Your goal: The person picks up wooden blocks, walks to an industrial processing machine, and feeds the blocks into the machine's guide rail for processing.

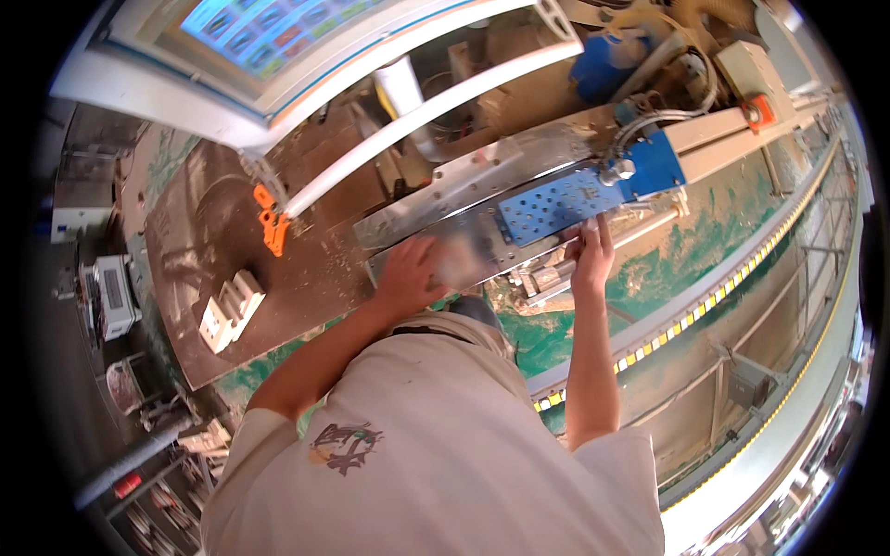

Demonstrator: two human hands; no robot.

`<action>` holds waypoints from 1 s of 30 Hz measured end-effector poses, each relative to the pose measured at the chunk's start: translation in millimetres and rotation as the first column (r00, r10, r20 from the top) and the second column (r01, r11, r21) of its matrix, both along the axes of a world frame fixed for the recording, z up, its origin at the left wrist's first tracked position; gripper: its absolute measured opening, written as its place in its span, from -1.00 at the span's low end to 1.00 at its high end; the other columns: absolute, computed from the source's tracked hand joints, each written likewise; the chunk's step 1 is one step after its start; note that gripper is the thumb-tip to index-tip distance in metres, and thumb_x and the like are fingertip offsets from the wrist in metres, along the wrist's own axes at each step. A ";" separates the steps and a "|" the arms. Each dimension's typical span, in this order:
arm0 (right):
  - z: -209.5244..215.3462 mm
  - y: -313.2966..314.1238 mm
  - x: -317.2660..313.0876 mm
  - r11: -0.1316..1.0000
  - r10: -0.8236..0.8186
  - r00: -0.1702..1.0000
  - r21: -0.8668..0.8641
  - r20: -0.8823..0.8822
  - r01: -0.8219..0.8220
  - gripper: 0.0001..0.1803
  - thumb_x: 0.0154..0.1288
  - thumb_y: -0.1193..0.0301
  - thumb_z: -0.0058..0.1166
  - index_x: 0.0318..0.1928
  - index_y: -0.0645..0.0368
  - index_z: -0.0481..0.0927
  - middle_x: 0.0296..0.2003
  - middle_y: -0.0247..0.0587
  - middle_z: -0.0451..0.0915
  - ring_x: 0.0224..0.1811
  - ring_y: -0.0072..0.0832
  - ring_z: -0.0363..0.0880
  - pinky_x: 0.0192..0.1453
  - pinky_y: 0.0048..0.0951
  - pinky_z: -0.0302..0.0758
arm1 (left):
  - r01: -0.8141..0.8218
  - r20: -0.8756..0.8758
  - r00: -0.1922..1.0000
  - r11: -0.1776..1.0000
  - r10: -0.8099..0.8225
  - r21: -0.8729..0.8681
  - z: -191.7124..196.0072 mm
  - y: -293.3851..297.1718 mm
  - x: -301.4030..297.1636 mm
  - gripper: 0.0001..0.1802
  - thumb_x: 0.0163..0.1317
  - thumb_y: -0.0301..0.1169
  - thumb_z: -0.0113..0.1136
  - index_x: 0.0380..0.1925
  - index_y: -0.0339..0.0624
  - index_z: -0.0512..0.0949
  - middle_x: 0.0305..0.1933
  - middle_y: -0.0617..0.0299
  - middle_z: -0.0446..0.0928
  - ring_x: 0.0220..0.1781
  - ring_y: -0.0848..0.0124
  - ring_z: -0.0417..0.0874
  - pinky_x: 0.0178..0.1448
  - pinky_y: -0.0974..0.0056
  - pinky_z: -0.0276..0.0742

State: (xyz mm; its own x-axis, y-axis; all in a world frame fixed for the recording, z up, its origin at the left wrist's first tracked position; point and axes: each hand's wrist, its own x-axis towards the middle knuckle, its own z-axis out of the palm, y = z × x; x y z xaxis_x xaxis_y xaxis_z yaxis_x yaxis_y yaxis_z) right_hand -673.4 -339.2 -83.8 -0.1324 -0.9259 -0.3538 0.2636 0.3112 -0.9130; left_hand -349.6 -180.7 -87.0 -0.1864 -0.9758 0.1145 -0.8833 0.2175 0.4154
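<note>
Here, left hand [408, 273] spread flat on metal plate [464, 236], centre of bench [213, 241]. Right hand [593, 255] fingers curled at blue perforated plate [556, 206] edge. Best press evenly, keep fingers off rail [547, 278].

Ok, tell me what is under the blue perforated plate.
The blue perforated plate lies on a shiny metal plate. The left hand rests flat on that metal; the right hand touches the blue plate's lower edge. Whatever lies directly beneath is covered.
</note>
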 end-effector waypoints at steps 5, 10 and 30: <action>-10.8 108.4 47.1 0.924 0.325 0.943 0.192 0.064 -0.332 -0.36 0.55 0.41 0.04 0.55 0.37 0.30 -0.37 -0.20 0.70 -0.57 -0.63 0.47 -0.47 -0.57 0.40 | -0.082 -0.027 0.997 0.987 0.079 -0.137 33.6 -41.1 -29.9 -0.24 0.08 0.03 0.53 0.20 -0.20 0.62 0.40 -0.02 0.49 0.46 -0.03 0.44 0.46 -0.09 0.36; -11.8 156.0 109.2 0.798 0.550 0.811 0.163 0.197 -0.581 -0.08 0.57 0.42 0.07 0.72 0.13 -0.18 -0.26 -0.15 0.71 -0.50 -0.54 0.55 -0.40 -0.50 0.51 | -0.181 -0.269 0.955 0.967 0.128 -0.180 26.5 -32.0 3.6 -0.40 0.15 -0.12 0.54 0.14 -0.18 0.66 0.40 0.02 0.53 0.44 -0.03 0.49 0.46 -0.08 0.37; -18.0 179.4 189.8 0.868 0.448 0.890 0.196 0.091 -0.457 -0.10 0.42 0.55 0.06 0.56 0.07 -0.22 0.06 0.09 0.66 -0.30 -0.41 0.69 -0.18 -0.44 0.62 | -0.712 0.037 0.700 0.693 0.713 0.118 118.2 305.5 363.5 -0.01 -0.04 -0.17 0.69 0.46 -0.05 0.47 0.51 0.08 0.41 0.51 -0.03 0.40 0.56 -0.07 0.37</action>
State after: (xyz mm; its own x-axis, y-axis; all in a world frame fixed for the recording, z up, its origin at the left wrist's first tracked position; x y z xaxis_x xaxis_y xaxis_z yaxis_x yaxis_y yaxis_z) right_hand -483.6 -159.8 -101.8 0.3020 -0.7864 -0.5388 0.0842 0.5850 -0.8067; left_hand 13.9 124.8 31.3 0.5707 -0.8211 -0.0081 -0.7488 -0.5244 0.4052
